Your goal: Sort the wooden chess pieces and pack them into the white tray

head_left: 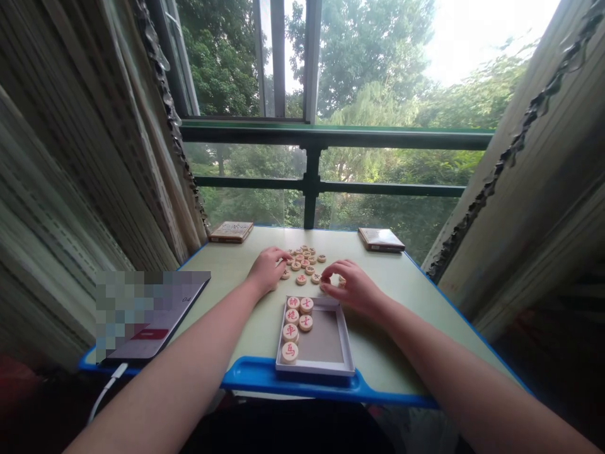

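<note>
A pile of round wooden chess pieces (305,258) with red characters lies in the middle of the pale green table (406,296). My left hand (267,268) rests curled on the pile's left edge, fingertips touching pieces. My right hand (352,287) is pinched on one piece at the pile's near right side. Just in front stands a shallow white box (331,343), with several pieces (297,323) lined up along its left side.
A tablet (155,315) with a white cable lies at the table's left edge. Two flat boxes, one (231,231) far left and one (380,239) far right, sit by the window. Curtains hang on both sides. The blue table rim (302,381) runs along the front.
</note>
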`<move>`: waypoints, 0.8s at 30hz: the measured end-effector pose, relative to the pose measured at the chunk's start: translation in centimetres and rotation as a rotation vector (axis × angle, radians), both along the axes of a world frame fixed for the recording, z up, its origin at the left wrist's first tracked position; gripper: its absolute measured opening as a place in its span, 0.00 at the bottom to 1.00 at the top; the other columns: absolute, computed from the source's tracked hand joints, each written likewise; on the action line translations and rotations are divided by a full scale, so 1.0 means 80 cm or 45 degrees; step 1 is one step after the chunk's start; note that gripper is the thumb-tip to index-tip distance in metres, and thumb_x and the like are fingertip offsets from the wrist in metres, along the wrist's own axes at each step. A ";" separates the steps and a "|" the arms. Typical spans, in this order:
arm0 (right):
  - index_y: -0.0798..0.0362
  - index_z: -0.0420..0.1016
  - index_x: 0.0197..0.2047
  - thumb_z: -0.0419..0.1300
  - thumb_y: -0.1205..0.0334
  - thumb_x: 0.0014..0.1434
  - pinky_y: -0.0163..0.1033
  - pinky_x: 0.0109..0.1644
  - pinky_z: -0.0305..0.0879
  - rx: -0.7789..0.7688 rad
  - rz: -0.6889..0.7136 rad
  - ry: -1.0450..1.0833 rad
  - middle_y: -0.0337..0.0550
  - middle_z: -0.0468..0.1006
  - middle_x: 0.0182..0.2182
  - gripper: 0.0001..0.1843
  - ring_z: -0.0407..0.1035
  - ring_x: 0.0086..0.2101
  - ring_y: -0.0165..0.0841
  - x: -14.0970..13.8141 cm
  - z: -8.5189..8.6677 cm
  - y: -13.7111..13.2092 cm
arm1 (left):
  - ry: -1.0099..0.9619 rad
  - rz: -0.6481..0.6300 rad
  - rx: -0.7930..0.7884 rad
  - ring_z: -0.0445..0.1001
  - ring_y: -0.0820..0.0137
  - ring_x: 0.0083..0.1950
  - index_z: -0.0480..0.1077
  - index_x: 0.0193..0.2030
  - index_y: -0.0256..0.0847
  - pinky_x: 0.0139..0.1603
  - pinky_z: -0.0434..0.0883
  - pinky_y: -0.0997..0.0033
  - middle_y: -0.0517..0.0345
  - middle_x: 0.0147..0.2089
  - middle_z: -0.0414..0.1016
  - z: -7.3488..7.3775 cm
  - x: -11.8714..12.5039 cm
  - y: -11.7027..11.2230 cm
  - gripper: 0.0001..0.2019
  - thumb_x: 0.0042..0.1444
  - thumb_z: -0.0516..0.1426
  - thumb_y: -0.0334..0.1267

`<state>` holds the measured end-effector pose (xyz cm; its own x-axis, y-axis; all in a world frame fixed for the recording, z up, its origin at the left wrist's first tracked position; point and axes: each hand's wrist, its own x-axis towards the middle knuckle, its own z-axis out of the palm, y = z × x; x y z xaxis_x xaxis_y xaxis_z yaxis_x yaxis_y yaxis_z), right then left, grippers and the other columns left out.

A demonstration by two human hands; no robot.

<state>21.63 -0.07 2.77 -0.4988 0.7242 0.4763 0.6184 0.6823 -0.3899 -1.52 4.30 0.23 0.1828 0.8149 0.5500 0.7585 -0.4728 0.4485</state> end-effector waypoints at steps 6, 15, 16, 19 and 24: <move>0.52 0.74 0.35 0.58 0.61 0.54 0.40 0.40 0.64 -0.106 -0.134 0.019 0.45 0.76 0.34 0.06 0.67 0.38 0.35 0.010 -0.005 0.019 | 0.014 -0.015 -0.007 0.72 0.66 0.41 0.75 0.34 0.39 0.47 0.69 0.65 0.54 0.36 0.74 -0.002 0.000 0.000 0.11 0.51 0.51 0.29; 0.51 0.75 0.40 0.58 0.58 0.55 0.41 0.44 0.65 -0.122 -0.271 0.057 0.43 0.78 0.37 0.10 0.67 0.42 0.36 0.023 -0.013 0.031 | 0.033 -0.014 -0.021 0.72 0.65 0.42 0.75 0.31 0.39 0.48 0.69 0.65 0.55 0.36 0.75 0.003 0.005 -0.007 0.11 0.48 0.51 0.28; 0.51 0.75 0.40 0.57 0.59 0.55 0.41 0.45 0.65 -0.134 -0.264 0.046 0.44 0.78 0.38 0.10 0.66 0.42 0.36 0.022 -0.013 0.031 | 0.037 -0.020 -0.022 0.71 0.65 0.42 0.75 0.31 0.39 0.48 0.69 0.65 0.55 0.36 0.75 0.004 0.005 -0.008 0.11 0.48 0.51 0.28; 0.52 0.76 0.40 0.57 0.63 0.56 0.40 0.48 0.63 -0.193 -0.262 -0.013 0.46 0.77 0.38 0.10 0.66 0.44 0.36 0.020 -0.014 0.029 | 0.045 -0.034 -0.020 0.71 0.65 0.42 0.75 0.30 0.39 0.48 0.68 0.64 0.55 0.35 0.76 0.006 0.007 -0.010 0.10 0.48 0.52 0.29; 0.52 0.77 0.41 0.56 0.61 0.56 0.38 0.47 0.63 -0.234 -0.295 -0.060 0.47 0.76 0.37 0.11 0.68 0.42 0.35 0.020 -0.013 0.028 | 0.048 -0.049 -0.001 0.71 0.65 0.42 0.75 0.30 0.39 0.48 0.68 0.65 0.55 0.35 0.76 0.007 0.008 -0.011 0.10 0.48 0.52 0.29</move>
<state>23.20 2.19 1.73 -0.3287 0.8932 0.3069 0.7698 0.4416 -0.4609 -0.89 3.41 0.81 0.2347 0.8070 0.5419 0.7559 -0.5020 0.4203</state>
